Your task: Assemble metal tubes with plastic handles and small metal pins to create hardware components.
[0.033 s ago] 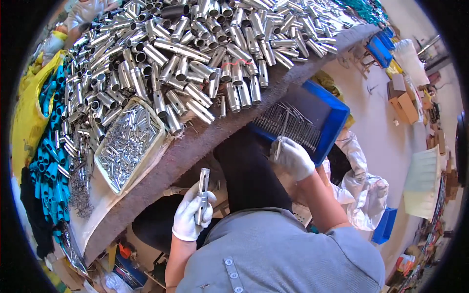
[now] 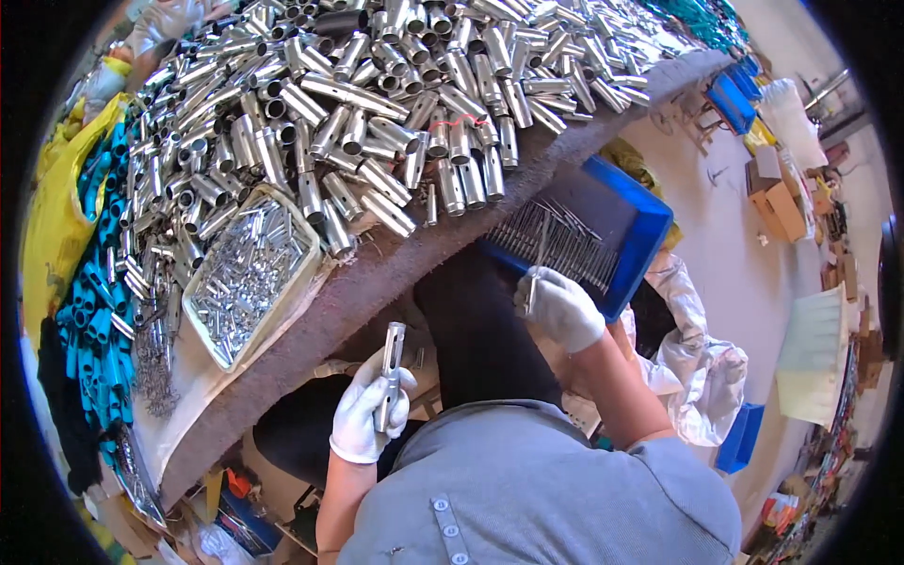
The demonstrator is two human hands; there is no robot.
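Note:
In my gloved left hand (image 2: 369, 414) a shiny slotted metal tube (image 2: 393, 367) stands nearly upright, the fingers wrapped round its lower half. My gloved right hand (image 2: 563, 311) is closed on a thin metal rod (image 2: 541, 247), which sticks up past the fingertips. That hand is at the near edge of a blue tray (image 2: 650, 235), where many similar thin rods (image 2: 574, 247) lie in a row. The lower end of the held rod is partly hidden by the glove.
A large heap of metal tubes (image 2: 377, 132) covers the table, with a pale tray (image 2: 306, 273) of small metal parts near its edge (image 2: 273, 377). Teal tubes (image 2: 99, 311) and a yellow bag (image 2: 61, 217) lie left. Another person's gloved hand (image 2: 160, 26) is at the far left.
My right hand has shifted very slightly left and down, and the rod in it stands out more clearly against the tray. My left hand holds the tube almost unmoved.

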